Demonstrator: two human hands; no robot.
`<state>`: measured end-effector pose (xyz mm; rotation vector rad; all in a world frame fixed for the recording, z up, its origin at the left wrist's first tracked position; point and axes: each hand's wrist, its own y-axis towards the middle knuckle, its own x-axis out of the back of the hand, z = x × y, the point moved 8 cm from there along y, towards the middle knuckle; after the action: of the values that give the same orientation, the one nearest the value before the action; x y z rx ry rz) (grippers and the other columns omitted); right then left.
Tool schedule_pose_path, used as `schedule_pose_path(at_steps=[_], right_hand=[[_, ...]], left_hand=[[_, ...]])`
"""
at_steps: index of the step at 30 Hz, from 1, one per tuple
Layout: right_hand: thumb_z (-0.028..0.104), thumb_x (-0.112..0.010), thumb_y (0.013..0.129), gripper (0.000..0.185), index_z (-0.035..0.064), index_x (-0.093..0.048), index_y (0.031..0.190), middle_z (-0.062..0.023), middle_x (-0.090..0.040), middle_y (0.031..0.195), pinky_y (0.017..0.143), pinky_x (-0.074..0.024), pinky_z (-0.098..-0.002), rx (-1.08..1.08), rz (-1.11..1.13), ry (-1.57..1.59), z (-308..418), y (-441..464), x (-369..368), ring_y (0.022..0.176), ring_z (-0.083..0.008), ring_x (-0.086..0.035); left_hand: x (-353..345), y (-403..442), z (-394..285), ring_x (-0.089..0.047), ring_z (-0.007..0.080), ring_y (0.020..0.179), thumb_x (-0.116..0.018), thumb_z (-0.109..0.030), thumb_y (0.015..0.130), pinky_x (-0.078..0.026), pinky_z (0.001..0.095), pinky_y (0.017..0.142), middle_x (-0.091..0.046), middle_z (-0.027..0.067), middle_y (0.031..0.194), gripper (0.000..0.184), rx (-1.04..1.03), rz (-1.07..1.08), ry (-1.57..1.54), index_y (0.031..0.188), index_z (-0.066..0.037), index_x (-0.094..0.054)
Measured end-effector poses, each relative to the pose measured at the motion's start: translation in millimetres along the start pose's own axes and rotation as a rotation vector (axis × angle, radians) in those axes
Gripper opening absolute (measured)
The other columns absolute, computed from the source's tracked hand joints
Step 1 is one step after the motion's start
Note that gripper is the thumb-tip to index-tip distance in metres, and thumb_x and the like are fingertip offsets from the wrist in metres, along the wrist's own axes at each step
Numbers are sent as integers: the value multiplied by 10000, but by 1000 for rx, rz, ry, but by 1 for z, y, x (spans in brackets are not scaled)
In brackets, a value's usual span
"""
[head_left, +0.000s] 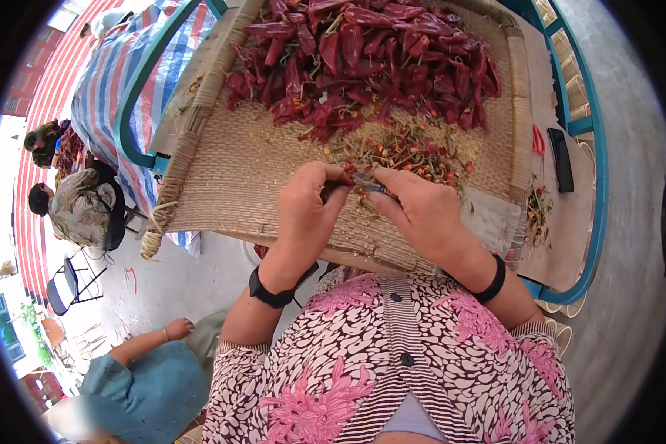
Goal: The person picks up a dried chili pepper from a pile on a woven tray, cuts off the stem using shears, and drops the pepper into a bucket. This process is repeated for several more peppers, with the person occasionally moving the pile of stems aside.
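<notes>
My left hand (309, 206) is closed, pinching a dried red chili (342, 177) between thumb and fingers. My right hand (420, 211) is closed on a small grey metal cutting tool (367, 181), whose tip meets the chili; its exact kind is partly hidden by the fingers. Both hands are close together above the near part of a woven tray (237, 177). Just beyond them lies a heap of cut stems and orange-red chili tops (403, 154). A large pile of dried red chilies (362, 59) covers the far part of the tray.
Right of the tray lie a black phone (561, 160), red-handled scissors (538, 139) and scattered stems (539, 207). A teal metal frame (599, 185) surrounds the board. People sit at left (85, 203), and a person in a teal top (152, 388) is near my left side.
</notes>
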<state>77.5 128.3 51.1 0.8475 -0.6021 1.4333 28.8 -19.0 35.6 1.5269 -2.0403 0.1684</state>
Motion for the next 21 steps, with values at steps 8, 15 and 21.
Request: schedule_pose_path(at_steps=[8,15,21], right_hand=[[266,-594,927,267,63,-622,1097,-78,-618,765,582,-476,-318,-100,-13,508,-11,-4,-9,678,-162,-627],[313,-545,974,253,70,-602,1018,49,-464,635,377,-285,-211,-685,448,1614,-19,-27,-49,421,-41,-355],[317,-540,977,244,93,-601,1050,41,-458,628,382,-269,-197,-727,529,1859,-7,-27,-49,420,-39,-359]], left_hand=[[-11,-10,14,-652,153,772,-706,3,795,-499,272,692,-673,99,851,153,159,-62,-336,918,-1,-615],[-13,-10,8,-586,71,854,-634,52,871,-475,215,776,-644,35,923,138,53,13,-359,985,-2,-579],[-25,-12,15,-589,68,870,-613,55,887,-482,216,779,-642,27,947,155,178,3,-780,1018,-7,-560]])
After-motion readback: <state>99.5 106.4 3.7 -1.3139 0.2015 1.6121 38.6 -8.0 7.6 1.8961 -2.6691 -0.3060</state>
